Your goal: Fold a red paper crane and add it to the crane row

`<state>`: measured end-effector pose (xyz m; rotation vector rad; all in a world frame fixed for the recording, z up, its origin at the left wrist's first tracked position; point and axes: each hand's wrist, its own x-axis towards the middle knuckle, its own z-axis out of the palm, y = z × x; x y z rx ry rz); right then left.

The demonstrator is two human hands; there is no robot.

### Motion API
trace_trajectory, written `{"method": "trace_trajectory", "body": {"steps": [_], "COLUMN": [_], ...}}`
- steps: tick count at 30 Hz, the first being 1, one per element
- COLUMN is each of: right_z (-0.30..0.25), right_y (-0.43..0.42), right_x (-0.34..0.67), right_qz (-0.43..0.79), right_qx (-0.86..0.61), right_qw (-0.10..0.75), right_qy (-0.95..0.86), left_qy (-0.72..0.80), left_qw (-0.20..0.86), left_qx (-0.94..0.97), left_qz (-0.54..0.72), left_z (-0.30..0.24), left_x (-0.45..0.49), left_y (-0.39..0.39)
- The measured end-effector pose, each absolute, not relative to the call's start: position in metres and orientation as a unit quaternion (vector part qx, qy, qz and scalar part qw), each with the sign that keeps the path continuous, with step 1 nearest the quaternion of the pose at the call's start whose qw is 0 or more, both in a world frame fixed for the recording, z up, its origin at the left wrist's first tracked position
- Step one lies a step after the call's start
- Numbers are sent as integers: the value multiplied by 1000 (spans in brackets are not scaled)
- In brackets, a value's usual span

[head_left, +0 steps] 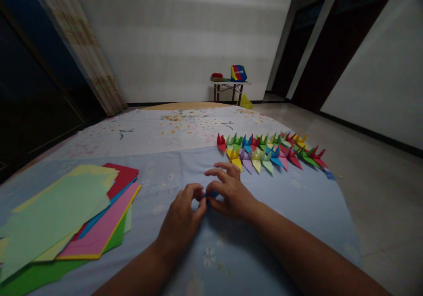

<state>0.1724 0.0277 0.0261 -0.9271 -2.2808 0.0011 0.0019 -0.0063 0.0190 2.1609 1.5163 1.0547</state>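
A small piece of folded blue paper (212, 194) is pinched between my two hands, mostly covered by the fingers. My left hand (185, 210) closes thumb and fingertips on its left end. On the other end, the thumb and index finger of my right hand (233, 194) grip it, with the remaining fingers raised. Both hands are just above the blue floral tablecloth (158, 243). Beyond my right hand stand folded paper cranes (257, 159) in two rows, in red, green, yellow, blue, purple and pink.
On the left lies a spread stack of coloured paper sheets (62, 212), pale green on top. A white floral cloth (142, 130) covers the table's far part. Against the wall, a small table (230, 83) holds a multicoloured box (238, 73). The round table's edge curves along the right.
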Motion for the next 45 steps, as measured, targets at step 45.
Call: {"method": "trace_trajectory", "body": {"steps": [45], "right_z": [18], "right_y": [45], "right_x": [176], "right_qz": [294], "right_qx": [-440], "right_qw": [490], "right_qy": [-693], "left_qy": [550], "left_qw": [458], "left_qx": [461], "left_qz": [525], "left_z": [24], "left_x": [2], "left_y": [10]}}
